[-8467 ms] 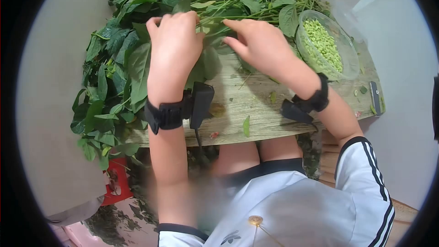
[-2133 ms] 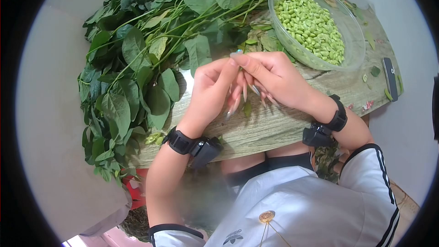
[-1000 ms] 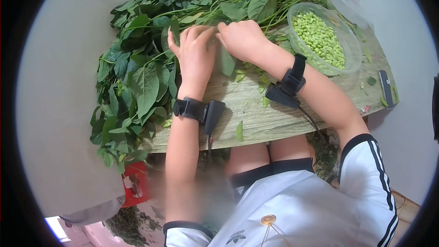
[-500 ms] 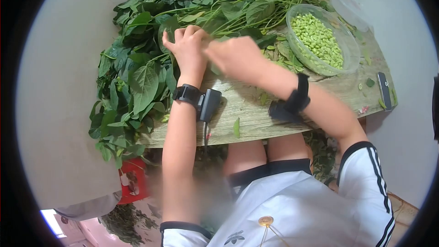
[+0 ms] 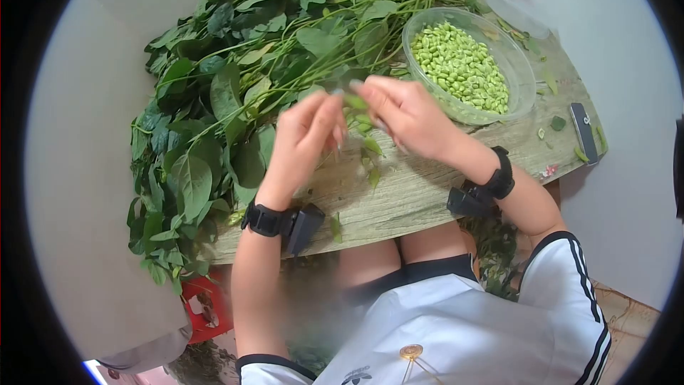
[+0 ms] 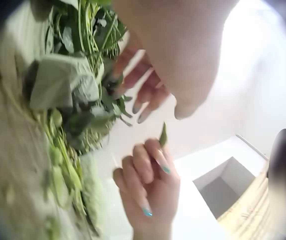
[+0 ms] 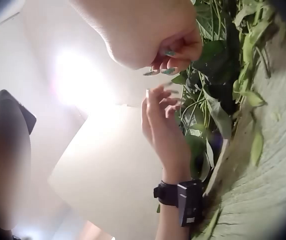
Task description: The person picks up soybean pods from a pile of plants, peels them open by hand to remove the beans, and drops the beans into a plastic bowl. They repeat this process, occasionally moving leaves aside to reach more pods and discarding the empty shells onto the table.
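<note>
My right hand (image 5: 412, 115) pinches a small green soybean pod (image 6: 163, 135) between thumb and forefinger, its tip poking up past the knuckles in the left wrist view. Close beside it, my left hand (image 5: 301, 135) has its thumb and fingertips reaching toward the right hand's fingertips. In the right wrist view the fingers of the left hand (image 7: 164, 117) are loosely bent, with nothing visible in them. Both hands are above the wooden table (image 5: 399, 192), just in front of a heap of leafy bean plants (image 5: 242, 93).
A clear plastic bowl (image 5: 526, 89) of shelled green beans (image 5: 463, 68) stands right of the hands, with a clear lid (image 5: 516, 3) behind it. A dark phone-like object (image 5: 584, 132) lies near the right edge. Loose pods (image 7: 257, 145) and leaf scraps (image 5: 336, 228) dot the tabletop.
Both hands were in among the stems; they have drawn back toward the body and stand close together, a pod now in the right fingers. The head view has shifted, moving the bowl leftward in it.
</note>
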`<state>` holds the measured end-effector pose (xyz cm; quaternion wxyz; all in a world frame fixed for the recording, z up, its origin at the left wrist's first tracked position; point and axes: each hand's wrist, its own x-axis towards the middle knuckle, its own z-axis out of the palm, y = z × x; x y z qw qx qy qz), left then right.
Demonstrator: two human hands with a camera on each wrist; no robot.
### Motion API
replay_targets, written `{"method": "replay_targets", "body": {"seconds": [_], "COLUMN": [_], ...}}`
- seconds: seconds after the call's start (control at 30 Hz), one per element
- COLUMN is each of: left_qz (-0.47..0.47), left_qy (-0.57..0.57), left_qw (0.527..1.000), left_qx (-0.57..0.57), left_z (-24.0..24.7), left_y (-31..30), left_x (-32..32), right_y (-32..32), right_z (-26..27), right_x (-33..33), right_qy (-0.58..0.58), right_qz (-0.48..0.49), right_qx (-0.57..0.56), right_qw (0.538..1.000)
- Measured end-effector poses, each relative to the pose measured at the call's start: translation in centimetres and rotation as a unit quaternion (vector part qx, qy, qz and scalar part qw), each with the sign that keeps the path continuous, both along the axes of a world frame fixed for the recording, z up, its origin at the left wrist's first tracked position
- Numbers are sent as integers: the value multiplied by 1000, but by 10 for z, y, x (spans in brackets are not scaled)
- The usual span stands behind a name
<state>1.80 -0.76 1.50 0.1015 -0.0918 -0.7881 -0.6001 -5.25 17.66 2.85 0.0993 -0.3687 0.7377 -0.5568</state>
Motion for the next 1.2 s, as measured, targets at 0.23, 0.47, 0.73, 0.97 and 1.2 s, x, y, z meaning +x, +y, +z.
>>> {"method": "replay_targets", "body": {"seconds": [0.23,0.47,0.73,0.97,1.2], "left_qz": [-124,-119,-60,-44,-30], "left_qy": [-182,-192,-242,-227,-140], "left_qw": [945,928,934,925,951], "left_qx": [243,295,254,300,274], "left_z": [-9,-2,-6,-11,-24], "left_y": [26,30,31,40,41], "left_x": [5,9,6,11,13], "right_y": [9,17,11,12,-1], "right_z": [-28,-22,-33,-36,-39], "right_x": [2,-1,-4,0,10], "right_qy": [148,285,391,391,287], "right_qz": [-24,-8,-18,-28,-64], "right_qx": [7,10,30,7,-32], "right_qw": [989,959,920,920,955]}}
